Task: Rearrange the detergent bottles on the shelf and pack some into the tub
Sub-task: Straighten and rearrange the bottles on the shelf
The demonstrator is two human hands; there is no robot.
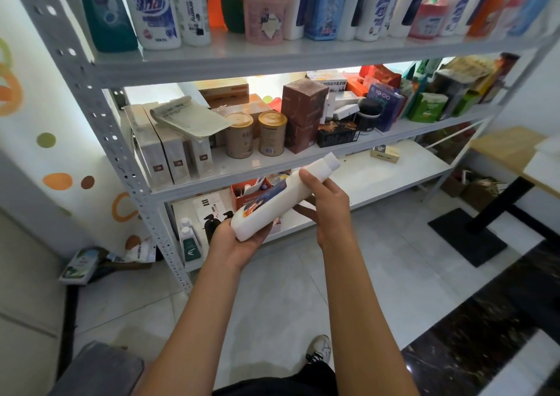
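Note:
I hold a white detergent bottle (pixel 281 200) with a blue and orange label, tilted with its cap up to the right, in front of the lower shelves. My left hand (pixel 239 241) cups its base from below. My right hand (pixel 325 201) grips its upper body near the neck, thumb on top. Several other detergent bottles (pixel 156 10) stand in a row on the top shelf (pixel 272 57) of the grey metal rack. No tub is in view.
The middle shelf (pixel 303 160) carries boxes and two round tins (pixel 254 133). The bottom shelf (pixel 394 177) bears a small box, pump bottles and a red carton. A wooden table (pixel 509 150) stands at right. A grey object (pixel 100 368) sits at lower left.

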